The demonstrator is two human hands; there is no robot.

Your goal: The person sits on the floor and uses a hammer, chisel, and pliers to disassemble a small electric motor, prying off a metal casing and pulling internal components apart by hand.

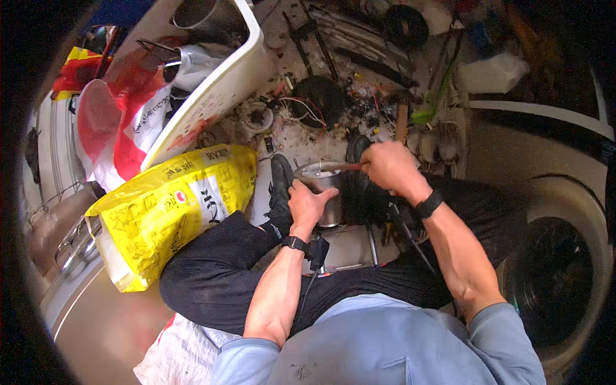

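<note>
Now | left hand [308, 204] curled round metal cylinder [331, 210] | right hand [394, 167] fisted on brown stick [347, 167]

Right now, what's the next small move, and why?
I'd probably shift the reddish-brown tool slightly along the top of the metal cylinder, in a small, controlled stroke. The right hand grips the tool, its far end lies over the cylinder's top, and the left hand braces the side. Whether the tip touches is unclear.

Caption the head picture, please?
Left hand grips a metal can; right hand holds a brown stick-like tool over its rim.
</note>
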